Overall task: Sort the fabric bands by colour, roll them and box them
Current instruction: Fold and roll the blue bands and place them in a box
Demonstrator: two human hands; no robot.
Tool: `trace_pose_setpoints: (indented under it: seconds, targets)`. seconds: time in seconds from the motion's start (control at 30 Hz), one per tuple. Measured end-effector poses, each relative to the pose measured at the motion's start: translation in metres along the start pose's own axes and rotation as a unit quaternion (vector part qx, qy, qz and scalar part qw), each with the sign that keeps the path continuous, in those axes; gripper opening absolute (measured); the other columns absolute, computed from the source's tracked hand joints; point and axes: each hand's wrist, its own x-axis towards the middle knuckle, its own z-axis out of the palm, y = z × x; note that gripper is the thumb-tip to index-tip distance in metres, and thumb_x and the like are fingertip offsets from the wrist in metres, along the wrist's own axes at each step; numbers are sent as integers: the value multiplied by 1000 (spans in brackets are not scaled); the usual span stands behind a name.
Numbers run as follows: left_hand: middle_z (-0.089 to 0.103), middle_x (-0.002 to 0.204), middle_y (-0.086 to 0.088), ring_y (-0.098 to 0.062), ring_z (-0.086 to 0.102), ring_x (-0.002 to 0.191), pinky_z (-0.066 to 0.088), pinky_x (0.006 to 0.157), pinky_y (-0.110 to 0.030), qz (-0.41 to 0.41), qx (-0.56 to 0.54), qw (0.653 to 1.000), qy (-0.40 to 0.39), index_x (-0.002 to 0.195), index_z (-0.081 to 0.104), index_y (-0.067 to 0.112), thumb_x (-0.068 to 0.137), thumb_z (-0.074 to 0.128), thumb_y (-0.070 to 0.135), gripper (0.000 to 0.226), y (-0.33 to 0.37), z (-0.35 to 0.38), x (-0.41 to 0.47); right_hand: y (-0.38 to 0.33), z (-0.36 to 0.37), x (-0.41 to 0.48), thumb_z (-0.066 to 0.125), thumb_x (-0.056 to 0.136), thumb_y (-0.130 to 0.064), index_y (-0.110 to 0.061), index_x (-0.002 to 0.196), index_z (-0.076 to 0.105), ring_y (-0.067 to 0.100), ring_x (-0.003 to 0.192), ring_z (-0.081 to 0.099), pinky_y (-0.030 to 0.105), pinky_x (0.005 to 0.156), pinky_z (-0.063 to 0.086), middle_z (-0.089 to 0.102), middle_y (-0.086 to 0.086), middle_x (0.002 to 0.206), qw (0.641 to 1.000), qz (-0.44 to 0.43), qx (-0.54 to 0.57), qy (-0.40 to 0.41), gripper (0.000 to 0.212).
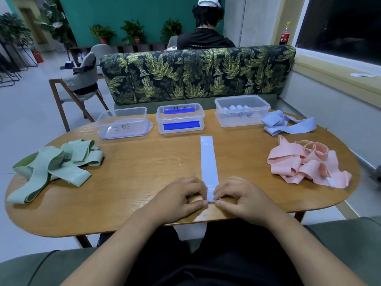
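Note:
A pale blue band [208, 159] lies flat and straight on the wooden table [132, 182], running away from me. My left hand [179, 198] and my right hand [241, 198] pinch its near end at the table's front edge, fingers curled on the fabric. Green bands [55, 164] lie heaped at the left, pink bands [305, 164] at the right, and more blue bands [286, 123] at the far right. Three clear boxes stand at the back: an empty left box [122, 123], a middle box [179, 118] with blue-edged lids, and a right box [242, 110] holding several rolled blue bands.
A leaf-patterned sofa back [198, 73] rises behind the table, with a person [206, 27] seated beyond it facing away. A wooden chair [78, 87] stands at the back left. A window sill [340, 73] runs along the right wall.

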Motion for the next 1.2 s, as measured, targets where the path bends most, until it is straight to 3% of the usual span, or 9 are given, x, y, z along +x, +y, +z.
trace_pose_setpoints:
  seconds: [0.2,0.4,0.6,1.2]
  targets:
    - [66,114,13,-13,65,110,51,98,-37,-54,-34,998,-3,102,71,28,99,72,33,6,-4,2,2,1,0,0,75,96,-24,-31,104,79,3,108,62,24,93,48,71,-26,103,999,30,4,13,11]
    - [61,102,14,-8,58,93,44,83,-24,-48,-24,999,-1,104,69,29,99,72,25,7,0,1,3,1,2,0,67,100,-25,-32,103,72,6,108,57,33,94,48,68,-20,105,1000,9,-19,-5,9]
    - [58,107,16,-8,57,102,47,97,-38,-10,47,999,-8,107,64,31,105,62,32,3,3,3,-2,-1,2,-3,69,99,-22,-31,107,72,3,106,58,34,93,50,68,-20,109,1000,-2,-25,12,12]
    - [62,109,13,-11,59,106,47,99,-39,-11,50,999,1,105,66,29,103,66,30,3,3,5,-1,-3,0,-4,74,94,-27,-32,102,79,8,106,59,31,92,50,68,-23,104,1000,-7,-20,8,10]
